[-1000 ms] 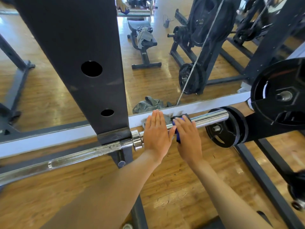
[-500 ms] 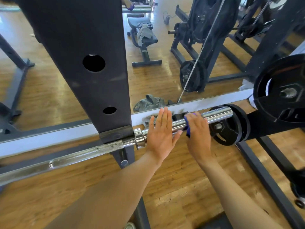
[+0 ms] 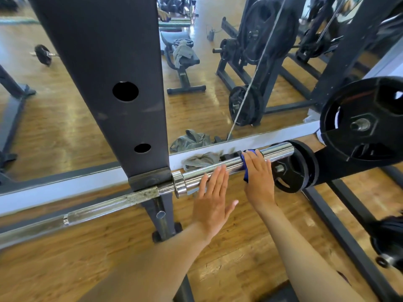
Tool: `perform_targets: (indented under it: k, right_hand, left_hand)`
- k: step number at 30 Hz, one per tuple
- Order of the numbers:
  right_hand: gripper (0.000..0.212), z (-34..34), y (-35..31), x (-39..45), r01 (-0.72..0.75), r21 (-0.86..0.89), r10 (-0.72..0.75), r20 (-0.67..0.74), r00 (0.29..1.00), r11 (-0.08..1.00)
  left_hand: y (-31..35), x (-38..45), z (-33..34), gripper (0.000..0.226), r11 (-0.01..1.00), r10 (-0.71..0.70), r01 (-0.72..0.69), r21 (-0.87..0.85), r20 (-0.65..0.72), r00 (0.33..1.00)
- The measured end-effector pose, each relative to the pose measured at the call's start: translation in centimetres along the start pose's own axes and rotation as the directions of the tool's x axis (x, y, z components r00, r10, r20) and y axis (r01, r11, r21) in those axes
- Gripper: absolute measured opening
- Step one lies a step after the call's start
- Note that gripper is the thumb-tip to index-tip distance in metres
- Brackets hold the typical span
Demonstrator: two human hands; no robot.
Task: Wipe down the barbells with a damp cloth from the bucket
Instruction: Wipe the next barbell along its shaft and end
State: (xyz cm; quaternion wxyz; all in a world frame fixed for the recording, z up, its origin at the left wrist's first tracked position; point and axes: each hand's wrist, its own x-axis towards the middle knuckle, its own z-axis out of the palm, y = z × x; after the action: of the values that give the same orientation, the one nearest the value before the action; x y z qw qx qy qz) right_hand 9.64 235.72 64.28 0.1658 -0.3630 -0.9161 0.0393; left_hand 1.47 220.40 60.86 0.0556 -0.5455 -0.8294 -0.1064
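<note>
The barbell lies across a black rack, its knurled shaft [image 3: 122, 200] running left and its chrome sleeve [image 3: 277, 150] running right to a small black plate [image 3: 292, 171]. My right hand [image 3: 259, 179] holds a blue cloth [image 3: 245, 171] wrapped over the sleeve, fingers draped across the top, thumb hidden. My left hand [image 3: 214, 203] is flat with straight fingers. Only its fingertips touch the sleeve, just right of the collar. No bucket is in view.
The black rack upright [image 3: 104, 62] stands close on the left. A large black plate [image 3: 362, 123] hangs on a peg at the right. A wall mirror behind the bar reflects benches and machines. A grey rag [image 3: 202, 160] lies by the mirror's base. The floor is wood.
My right hand has slid the blue cloth rightward along the sleeve toward the plate. My left hand has drawn back, from lying over the sleeve to fingertips only.
</note>
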Motion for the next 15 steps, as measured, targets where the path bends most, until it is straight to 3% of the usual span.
perform_targets:
  k: [4, 9, 15]
  right_hand:
    - [0.085, -0.2, -0.5, 0.1, 0.008, 0.01, -0.009, 0.034, 0.999, 1.0]
    - [0.08, -0.3, -1.0, 0.2, -0.021, 0.024, 0.02, 0.033, 0.999, 1.0]
    - [0.079, 0.4, -3.0, 0.1, -0.009, 0.053, 0.007, 0.041, 0.999, 0.999]
  left_hand:
    - [-1.6, 3.8, -1.9, 0.073, 1.0, 0.011, -0.011, -0.018, -0.001, 1.0]
    - [-2.6, 6.5, -2.5, 0.072, 0.999, -0.039, 0.038, 0.003, 0.095, 0.995]
    - [-3.7, 8.7, -3.4, 0.082, 0.988, -0.132, 0.144, -0.057, 0.184, 0.974]
